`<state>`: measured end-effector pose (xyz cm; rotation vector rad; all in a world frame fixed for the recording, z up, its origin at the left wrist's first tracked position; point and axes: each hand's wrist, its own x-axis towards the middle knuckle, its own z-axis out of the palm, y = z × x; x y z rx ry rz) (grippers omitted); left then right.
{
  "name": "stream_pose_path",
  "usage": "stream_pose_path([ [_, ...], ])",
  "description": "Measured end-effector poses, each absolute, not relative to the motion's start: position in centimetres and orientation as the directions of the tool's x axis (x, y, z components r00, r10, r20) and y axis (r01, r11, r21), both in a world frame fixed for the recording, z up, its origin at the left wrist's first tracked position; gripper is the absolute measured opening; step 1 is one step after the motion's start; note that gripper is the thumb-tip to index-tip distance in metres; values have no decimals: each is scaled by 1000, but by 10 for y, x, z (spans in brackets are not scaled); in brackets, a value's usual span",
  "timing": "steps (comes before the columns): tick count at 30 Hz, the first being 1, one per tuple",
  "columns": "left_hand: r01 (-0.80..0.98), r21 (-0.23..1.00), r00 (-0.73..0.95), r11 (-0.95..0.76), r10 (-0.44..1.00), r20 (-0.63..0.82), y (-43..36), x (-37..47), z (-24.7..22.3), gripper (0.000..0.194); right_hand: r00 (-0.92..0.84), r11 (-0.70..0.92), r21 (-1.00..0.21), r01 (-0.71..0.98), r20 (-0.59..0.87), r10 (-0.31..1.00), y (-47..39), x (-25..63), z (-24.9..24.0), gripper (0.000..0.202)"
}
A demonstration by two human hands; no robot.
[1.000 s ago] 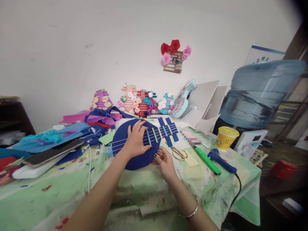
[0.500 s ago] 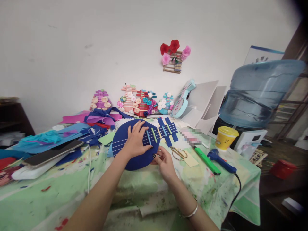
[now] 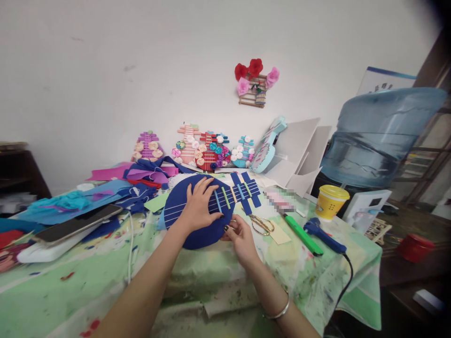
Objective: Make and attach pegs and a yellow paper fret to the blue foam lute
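Note:
A dark blue lute-shaped craft (image 3: 204, 237) lies on the patterned tablecloth, its neck toward the right. White strings run along it, crossed by several thin coloured strips. My left hand (image 3: 200, 204) rests on its round body, fingers spread over the strings. At the lower right edge of the body, my right hand (image 3: 241, 239) pinches the rim between thumb and fingers, with the fingers partly under it. Gold-handled scissors (image 3: 262, 225) lie just right of my right hand, beside a pale yellow paper piece (image 3: 281, 234).
Right of the scissors lie a green cutter (image 3: 303, 234) and a blue glue gun (image 3: 324, 236) with a cord. Behind them stands a yellow tub (image 3: 329, 204). Felt scraps (image 3: 88, 202) and a phone (image 3: 79, 224) are at left. Several decorated lutes (image 3: 207, 155) lean against the wall.

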<state>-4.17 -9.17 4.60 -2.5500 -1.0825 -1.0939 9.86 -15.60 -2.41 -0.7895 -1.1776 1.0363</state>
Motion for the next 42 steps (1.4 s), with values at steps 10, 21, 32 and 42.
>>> stream_pose_path([
  [10, 669, 113, 497, -735, 555, 667, -93, -44, 46, 86, 67, 353, -913, -205, 347, 936, -156, 99, -24, 24],
  [21, 765, 175, 205, -619, 493, 846, -86, -51, 60, 62, 111, 376, -911, -169, 362, 926, -149, 110, -17, 24],
  [32, 629, 364, 205, -686, 599, 774, -77, -61, 87, 55, -27, 551, -740, 385, 588, 809, -132, 174, 60, 25],
  [42, 625, 437, 92, -647, 617, 781, -95, -56, 80, 36, 17, 579, -615, 536, 693, 720, -144, 150, 63, 32],
])
